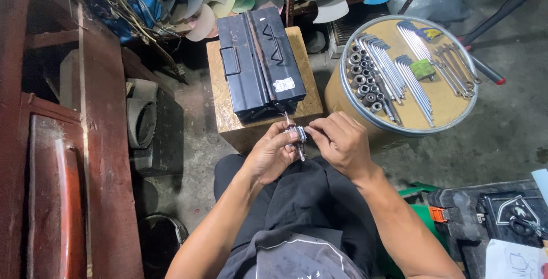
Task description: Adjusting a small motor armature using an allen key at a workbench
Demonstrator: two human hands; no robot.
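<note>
While the left hand (273,154) pinches a small metal tool (297,137) over the lap, the right hand (338,140) closes its fingertips on the tool's head — both grips narrow, both holding the same piece. A closed black toolbox (260,62) sits on a wooden block (222,113) just ahead; sockets (362,76) and hex keys (416,82) lie on a round drum top (451,108) nearby. Judged best practice: steady the shaft, turn only with the fingertips.

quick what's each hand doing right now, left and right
Left hand: fingers closed on a small metal tool.
Right hand: fingers pinching the same small metal tool from the other side.
</note>
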